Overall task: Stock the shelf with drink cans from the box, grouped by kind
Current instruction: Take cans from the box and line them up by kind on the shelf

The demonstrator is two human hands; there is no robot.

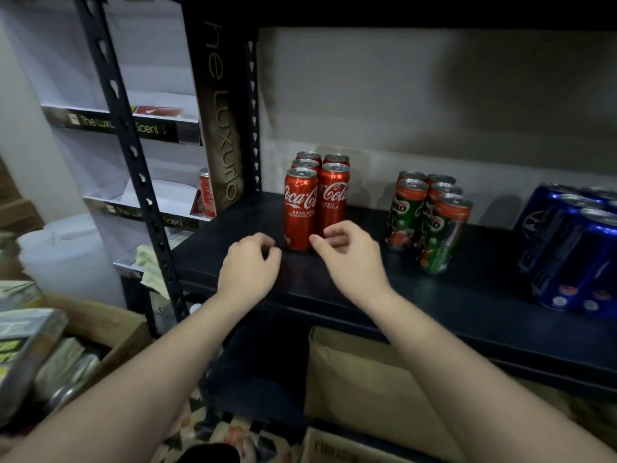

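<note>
Reaching in from the bottom of the frame, both bare forearms stretched up over a brown cardboard box (364,379) that sat under the dark metal shelf (367,295). Another open brown carton full of packets (100,329) was off to the lower left.

Left hand (248,265) hovered just above the shelf's front edge, fingers curled loosely in, grip empty. Right hand (350,255) was about the same, fingers half curled with nothing in them, thumb tip right next to the base of the front red Coca-Cola can (300,208). Couldn't really tell if it was touching or just a hair off.

That can was upright at the front left of the red Coca-Cola can group (320,192), which stood in two tight rows running back toward the wall. To the right, with a clear gap, the green and red Milo cans (430,222) were bunched together, also upright. Further right again, at the frame edge, the blue Pepsi cans (574,248) made their own cluster.

Way back left, past the shelf's black slotted upright post (133,155), a white display stand with black "Luxurious Scent" strips (133,128) had one more red can (206,192) sitting on it.
</note>
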